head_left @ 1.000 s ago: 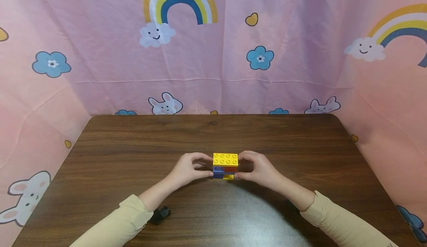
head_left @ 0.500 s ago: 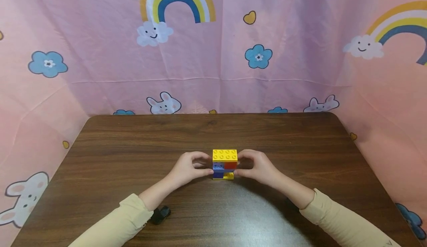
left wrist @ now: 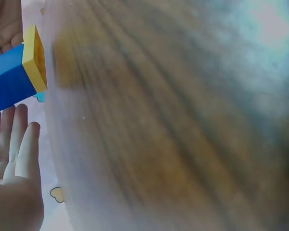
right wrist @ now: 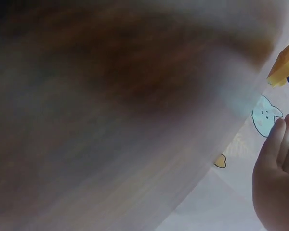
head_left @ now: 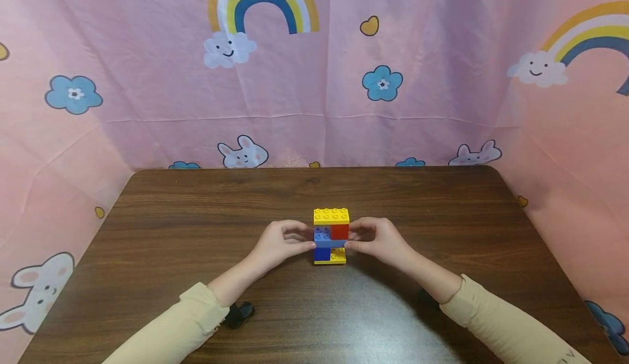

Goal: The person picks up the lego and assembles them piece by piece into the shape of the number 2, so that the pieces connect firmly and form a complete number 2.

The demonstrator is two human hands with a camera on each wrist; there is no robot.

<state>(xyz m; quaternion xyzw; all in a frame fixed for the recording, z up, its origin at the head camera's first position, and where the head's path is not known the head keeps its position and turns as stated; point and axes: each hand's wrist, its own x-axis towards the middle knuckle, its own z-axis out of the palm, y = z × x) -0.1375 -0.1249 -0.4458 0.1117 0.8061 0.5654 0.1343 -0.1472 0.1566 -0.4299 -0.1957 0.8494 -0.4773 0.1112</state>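
Between both hands stands a stack of toy building bricks (head_left: 330,243). From the top it shows a yellow brick (head_left: 331,216), a red brick (head_left: 340,231), a light blue brick, a dark blue brick (left wrist: 12,77) and a yellow base brick (left wrist: 34,60). My left hand (head_left: 280,244) pinches its left side, the thumb at the light blue layer. On the opposite side my right hand (head_left: 380,242) pinches it the same way. The wrist views show the stack's lower end apart from the tabletop. The fingers behind it are partly hidden.
The brown wooden table (head_left: 221,200) spreads beneath the hands. Under the left cuff a small black object (head_left: 239,315) is visible, its kind unclear. A pink patterned curtain (head_left: 314,80) encloses the back and sides.
The stack has risen slightly and tilted, so more of its front shows below the top yellow brick. Both hands have moved slightly up in the head view, keeping their hold.
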